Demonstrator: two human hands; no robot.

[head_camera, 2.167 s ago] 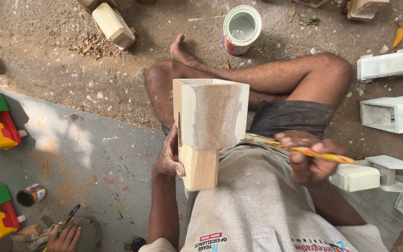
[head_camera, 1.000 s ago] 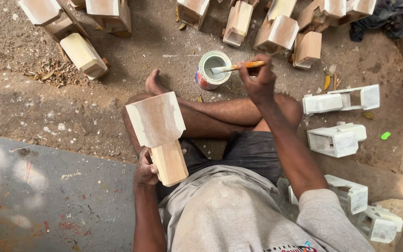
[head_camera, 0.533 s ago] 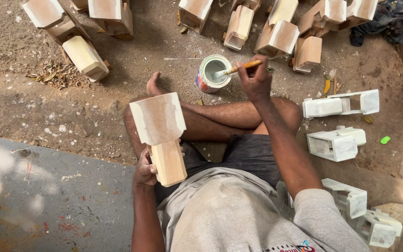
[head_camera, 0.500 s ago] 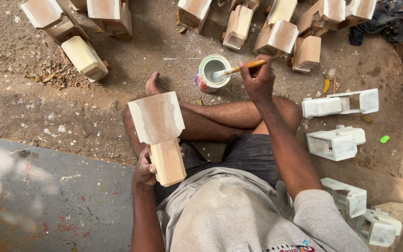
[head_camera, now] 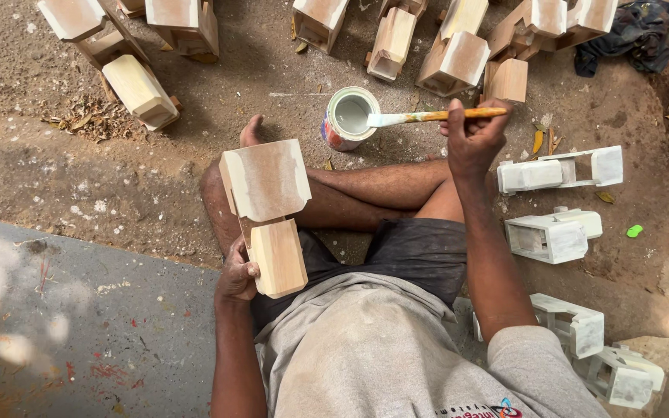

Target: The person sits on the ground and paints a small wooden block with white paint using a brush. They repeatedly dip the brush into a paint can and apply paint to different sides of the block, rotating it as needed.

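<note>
Left hand: my left hand point(head_camera: 238, 272) grips the narrow lower block of the wooden piece point(head_camera: 266, 209), fingers closed around its side.
Wooden piece: it stands upright over my lap, the wide part with thin white coat on top.
Right hand: my right hand point(head_camera: 472, 138) is closed around the paintbrush point(head_camera: 427, 117) handle.
Paintbrush: white bristles lie over the rim of the paint can point(head_camera: 348, 118).
Paint can: on the sandy ground, just beyond my crossed legs.
Around: white-painted wooden pieces point(head_camera: 559, 170) at my right, unpainted ones point(head_camera: 458, 54) farther away.

Dirt ground point(head_camera: 156, 193): paint can point(head_camera: 348, 118), wood blocks point(head_camera: 141, 89).
</note>
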